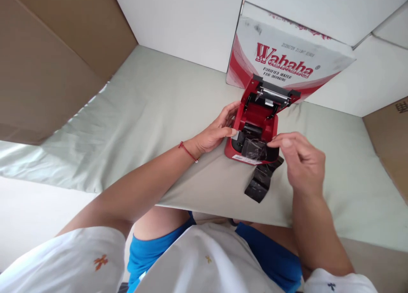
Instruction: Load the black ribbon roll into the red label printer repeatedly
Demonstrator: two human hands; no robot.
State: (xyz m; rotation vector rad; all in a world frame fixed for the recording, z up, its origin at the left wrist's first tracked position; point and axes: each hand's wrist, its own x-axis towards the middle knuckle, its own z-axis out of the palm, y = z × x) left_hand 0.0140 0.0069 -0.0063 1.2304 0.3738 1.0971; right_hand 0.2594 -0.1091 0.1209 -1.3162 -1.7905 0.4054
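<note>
A red label printer (228, 150) stands on the cloth with its hinged lid (253, 87) tilted up and back. Inside it show a dark roller and a piece of crinkled, shiny black film (254, 148) across the front. My left hand (216, 133) grips the printer's left side, its thumb on the front left corner by a grey piece. At the right side of the opening, my right hand (301, 159) pinches with thumb and forefinger at the film's edge; the fingertips partly hide the contact. A loose folded strip of black film (258, 184) lies on the cloth before the printer.
Behind the printer stands a white and red Wahaha water carton (287, 42). Brown cardboard (63, 59) rises at the left, and another brown box (387, 136) at the right. A pale green cloth (153, 102) with wrinkles covers the surface, its front edge close to my lap.
</note>
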